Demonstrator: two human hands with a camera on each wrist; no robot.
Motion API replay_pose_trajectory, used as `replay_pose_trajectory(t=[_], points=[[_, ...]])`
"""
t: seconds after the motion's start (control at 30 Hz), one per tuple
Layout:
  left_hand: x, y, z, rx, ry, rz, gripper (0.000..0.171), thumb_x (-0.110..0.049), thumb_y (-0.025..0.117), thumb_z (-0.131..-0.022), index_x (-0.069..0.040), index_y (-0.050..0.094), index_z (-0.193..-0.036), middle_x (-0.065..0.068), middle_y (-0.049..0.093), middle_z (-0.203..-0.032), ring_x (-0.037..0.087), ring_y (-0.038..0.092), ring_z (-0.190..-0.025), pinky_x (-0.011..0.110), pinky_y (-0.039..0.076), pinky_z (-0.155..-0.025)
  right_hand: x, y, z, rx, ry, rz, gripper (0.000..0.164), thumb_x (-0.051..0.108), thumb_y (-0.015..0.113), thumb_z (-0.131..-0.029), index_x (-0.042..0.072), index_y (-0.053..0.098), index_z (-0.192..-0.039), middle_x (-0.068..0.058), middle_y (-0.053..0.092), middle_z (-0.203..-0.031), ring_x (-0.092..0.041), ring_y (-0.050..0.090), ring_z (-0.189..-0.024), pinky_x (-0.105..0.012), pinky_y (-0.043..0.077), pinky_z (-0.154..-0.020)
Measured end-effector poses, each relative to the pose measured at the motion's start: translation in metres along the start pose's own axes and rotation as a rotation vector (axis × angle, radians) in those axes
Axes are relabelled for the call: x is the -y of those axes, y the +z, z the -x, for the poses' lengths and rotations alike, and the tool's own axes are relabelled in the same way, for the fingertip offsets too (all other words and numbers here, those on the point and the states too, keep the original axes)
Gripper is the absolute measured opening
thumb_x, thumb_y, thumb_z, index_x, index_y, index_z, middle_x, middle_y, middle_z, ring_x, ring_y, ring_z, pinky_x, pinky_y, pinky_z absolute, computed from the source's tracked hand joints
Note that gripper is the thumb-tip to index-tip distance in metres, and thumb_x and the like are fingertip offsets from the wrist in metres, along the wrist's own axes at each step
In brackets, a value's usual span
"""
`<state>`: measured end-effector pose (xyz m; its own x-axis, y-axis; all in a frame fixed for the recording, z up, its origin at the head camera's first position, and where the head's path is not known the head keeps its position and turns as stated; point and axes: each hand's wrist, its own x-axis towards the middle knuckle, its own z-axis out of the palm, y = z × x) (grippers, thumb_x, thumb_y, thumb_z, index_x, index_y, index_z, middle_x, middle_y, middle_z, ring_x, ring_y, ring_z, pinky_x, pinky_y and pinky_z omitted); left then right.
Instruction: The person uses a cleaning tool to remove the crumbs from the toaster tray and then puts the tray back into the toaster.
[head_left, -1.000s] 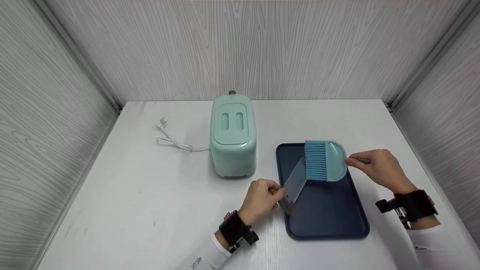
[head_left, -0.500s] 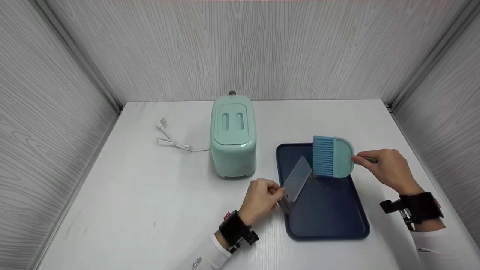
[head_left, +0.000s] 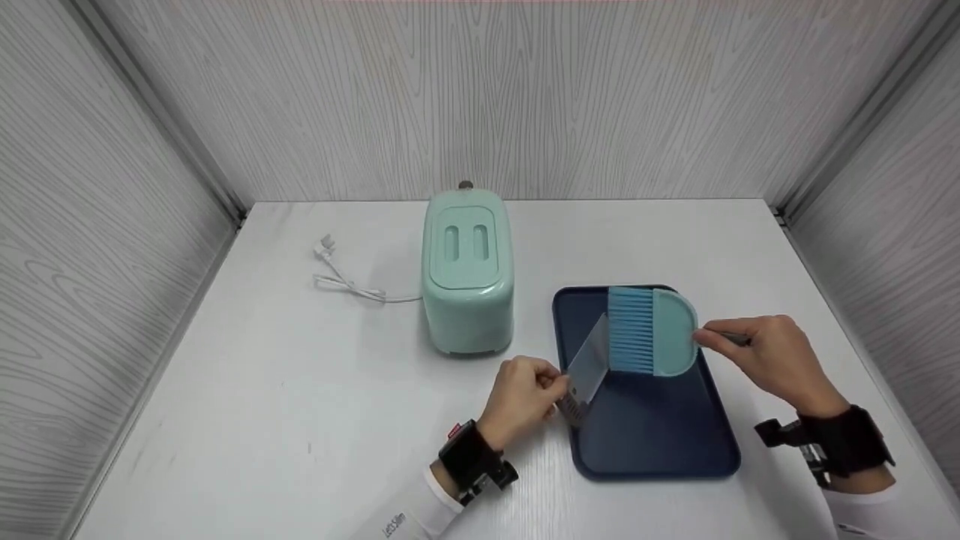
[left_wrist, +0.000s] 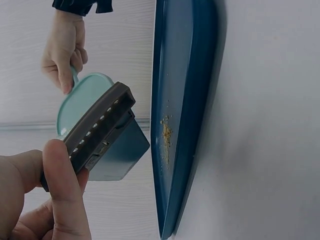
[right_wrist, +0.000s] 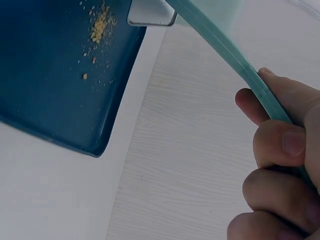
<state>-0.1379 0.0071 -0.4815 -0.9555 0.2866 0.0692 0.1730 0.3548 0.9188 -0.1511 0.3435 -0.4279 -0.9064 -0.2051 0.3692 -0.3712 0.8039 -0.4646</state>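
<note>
My left hand [head_left: 525, 397] pinches a thin crumb tray [head_left: 589, 364] by its dark slotted end, between thumb and fingers. The panel slants over the left side of a dark blue serving tray [head_left: 660, 442]. From the right, my right hand [head_left: 772, 356] grips the handle of a light teal hand brush [head_left: 675, 334]. Its blue bristles overlap the crumb tray's upper right edge in the head view. In the left wrist view, the brush is partly hidden behind the crumb tray. Yellowish crumbs [left_wrist: 166, 132] lie scattered on the blue tray.
A mint green toaster [head_left: 466, 300] with a lid over its top stands left of the blue tray. Its white cord [head_left: 349, 287] and plug [head_left: 324, 247] lie on the white table. Grey wood-grain panels [head_left: 487, 97] enclose the back and both sides.
The brush moved right and slightly up, off the crumb tray, then back left and down against it. The left hand and crumb tray stayed in place.
</note>
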Motion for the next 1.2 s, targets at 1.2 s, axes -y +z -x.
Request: replay_pose_trajectory(t=[1.2], points=[[-0.001,0.0,0.002,-0.009,0.028,-0.015,0.015,-0.014,0.068,-0.088,-0.007,0.074,-0.076,0.006,0.069,-0.06,-0.001,0.053,-0.039,0.018,0.046,-0.04,0.02,0.017,0.006,-0.215,-0.124,0.374,0.018,0.029,0.08,-0.078,0.016,0.08,-0.09,-0.008,0.074,-0.067,-0.023,0.059,-0.045,-0.017,0.012,-0.036]])
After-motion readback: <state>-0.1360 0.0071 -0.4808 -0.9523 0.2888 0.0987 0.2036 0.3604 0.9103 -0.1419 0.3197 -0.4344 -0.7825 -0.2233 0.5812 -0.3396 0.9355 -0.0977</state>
